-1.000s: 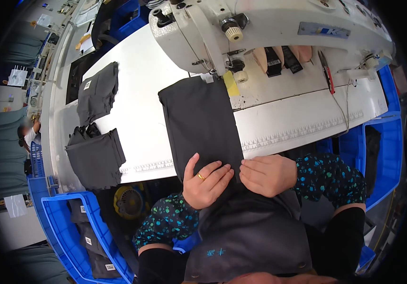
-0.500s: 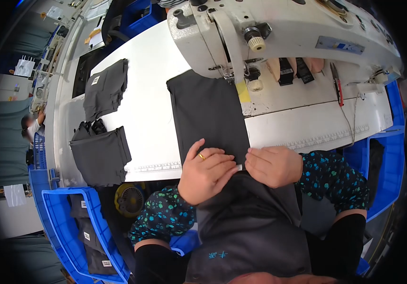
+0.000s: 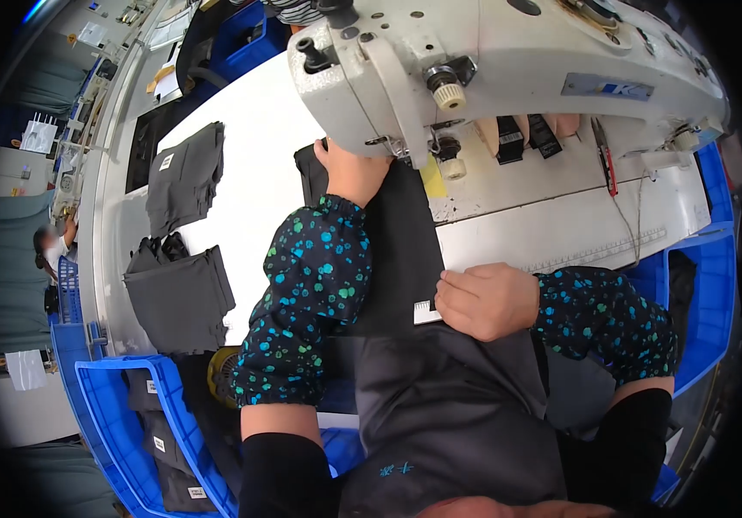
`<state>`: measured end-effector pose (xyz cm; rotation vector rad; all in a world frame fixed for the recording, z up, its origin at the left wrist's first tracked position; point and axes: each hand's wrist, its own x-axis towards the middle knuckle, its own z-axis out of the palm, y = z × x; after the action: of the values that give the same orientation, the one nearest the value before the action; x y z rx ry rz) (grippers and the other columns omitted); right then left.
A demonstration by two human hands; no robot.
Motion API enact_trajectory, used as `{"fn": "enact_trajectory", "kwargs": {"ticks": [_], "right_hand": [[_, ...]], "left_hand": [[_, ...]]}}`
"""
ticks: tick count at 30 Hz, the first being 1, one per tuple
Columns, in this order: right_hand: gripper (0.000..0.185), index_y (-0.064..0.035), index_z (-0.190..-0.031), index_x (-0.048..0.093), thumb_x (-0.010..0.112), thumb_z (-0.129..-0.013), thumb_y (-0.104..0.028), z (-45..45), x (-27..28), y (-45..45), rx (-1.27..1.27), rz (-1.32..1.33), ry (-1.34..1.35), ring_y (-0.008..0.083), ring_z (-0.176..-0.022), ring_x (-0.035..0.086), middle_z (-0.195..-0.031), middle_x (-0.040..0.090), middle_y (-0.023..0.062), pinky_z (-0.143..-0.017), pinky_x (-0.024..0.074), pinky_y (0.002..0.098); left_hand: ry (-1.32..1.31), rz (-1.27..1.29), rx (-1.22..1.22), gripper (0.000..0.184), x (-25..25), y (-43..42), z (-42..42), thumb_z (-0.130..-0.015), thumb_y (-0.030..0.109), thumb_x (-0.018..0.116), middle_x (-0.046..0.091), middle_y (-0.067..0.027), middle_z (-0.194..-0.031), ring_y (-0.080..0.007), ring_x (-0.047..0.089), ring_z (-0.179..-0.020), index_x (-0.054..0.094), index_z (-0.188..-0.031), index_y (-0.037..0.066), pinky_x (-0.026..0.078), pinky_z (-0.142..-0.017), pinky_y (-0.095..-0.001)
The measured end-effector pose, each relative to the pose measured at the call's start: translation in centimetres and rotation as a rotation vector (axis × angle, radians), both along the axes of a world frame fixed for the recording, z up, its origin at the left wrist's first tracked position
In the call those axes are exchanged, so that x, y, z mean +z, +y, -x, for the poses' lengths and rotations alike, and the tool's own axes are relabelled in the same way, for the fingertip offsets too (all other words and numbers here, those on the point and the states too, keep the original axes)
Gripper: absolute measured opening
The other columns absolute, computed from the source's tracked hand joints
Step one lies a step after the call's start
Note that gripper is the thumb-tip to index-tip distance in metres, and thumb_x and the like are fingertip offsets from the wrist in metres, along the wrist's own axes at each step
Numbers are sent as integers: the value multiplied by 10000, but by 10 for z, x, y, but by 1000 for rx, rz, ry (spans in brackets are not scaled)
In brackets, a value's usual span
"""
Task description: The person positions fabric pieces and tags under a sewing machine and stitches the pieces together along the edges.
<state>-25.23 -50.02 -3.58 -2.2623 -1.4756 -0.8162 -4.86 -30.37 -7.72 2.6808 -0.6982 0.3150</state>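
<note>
A dark fabric panel (image 3: 401,250) lies on the white table (image 3: 259,112), its far end under the head of the sewing machine (image 3: 509,60). My left hand (image 3: 355,175) reaches to the panel's far left part, beside the needle area; its fingertips are mostly hidden by the machine head. Near the table's front edge, my right hand (image 3: 485,300) has its fingers pressed together on the panel's near right corner. A short piece of the ruler marking (image 3: 424,312) shows beside that hand.
Two stacks of dark fabric (image 3: 185,177) (image 3: 179,298) lie at the left. Red-handled snips (image 3: 605,160) and black labels (image 3: 509,140) lie under the machine arm. Blue bins (image 3: 155,371) (image 3: 703,302) stand on both sides. A person (image 3: 56,244) sits far left.
My left hand has moved from the panel's near end up to its far end by the machine head. My right hand stays at the near right corner.
</note>
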Motion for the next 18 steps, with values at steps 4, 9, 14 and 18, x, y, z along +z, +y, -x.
{"fn": "enact_trajectory", "kwargs": {"ticks": [4, 9, 14, 18], "right_hand": [[188, -38, -852, 662, 643, -715, -167, -12, -3, 0, -27, -17, -44, 195, -820, 644, -855, 631, 63, -605, 521, 260], [201, -22, -898, 674, 667, -733, -136, -29, -1, -4, -9, 69, 98, 217, -903, 675, -940, 667, 82, -669, 563, 278], [99, -69, -780, 612, 649, -730, -147, -53, -10, -2, -29, -38, 13, 143, -711, 580, -755, 539, 11, -559, 498, 268], [98, -70, -777, 606, 646, -732, -146, -68, -10, -3, -57, -27, -8, 146, -708, 583, -751, 535, 9, -567, 506, 276]], "left_hand": [[-169, -63, -29, 309, -19, 5, -21, -848, 256, 676, 681, -121, -1125, -356, 601, -1092, 693, -1120, 111, 449, -916, -550], [-227, -152, -80, 235, -14, 7, -42, -882, 210, 639, 701, -127, -1086, -352, 650, -1033, 705, -1070, 87, 509, -892, -491], [-184, -181, -89, 235, -6, -1, -71, -885, 200, 636, 698, -132, -1095, -356, 646, -1040, 702, -1077, 82, 507, -899, -488], [-173, -186, -90, 236, -8, -8, -87, -887, 192, 633, 695, -137, -1102, -359, 644, -1046, 700, -1082, 78, 505, -904, -486]]}}
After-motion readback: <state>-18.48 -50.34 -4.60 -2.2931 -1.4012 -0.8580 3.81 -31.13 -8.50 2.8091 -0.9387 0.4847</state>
